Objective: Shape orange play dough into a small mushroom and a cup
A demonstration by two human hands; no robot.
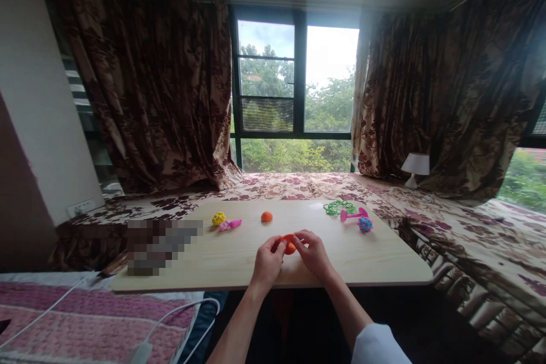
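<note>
Above the near middle of the table (239,264), my left hand (269,259) and my right hand (313,255) meet around a small, orange, rounded piece (290,248). The fingers and thumb of each hand pinch it from either side. Its upper edge looks like a thin curved rim, with a rounded orange part below; its exact kind is unclear. Farther back, straight ahead of my hands, an orange dome-shaped piece (267,216) rests on the tabletop.
A yellow knobbly toy (219,218) and a pink toy (230,225) lie at left. To the right are a green chain loop (339,208), a pink dumbbell-shaped toy (353,215) and a blue spiky ball (365,224). A white lamp (416,166) stands beyond.
</note>
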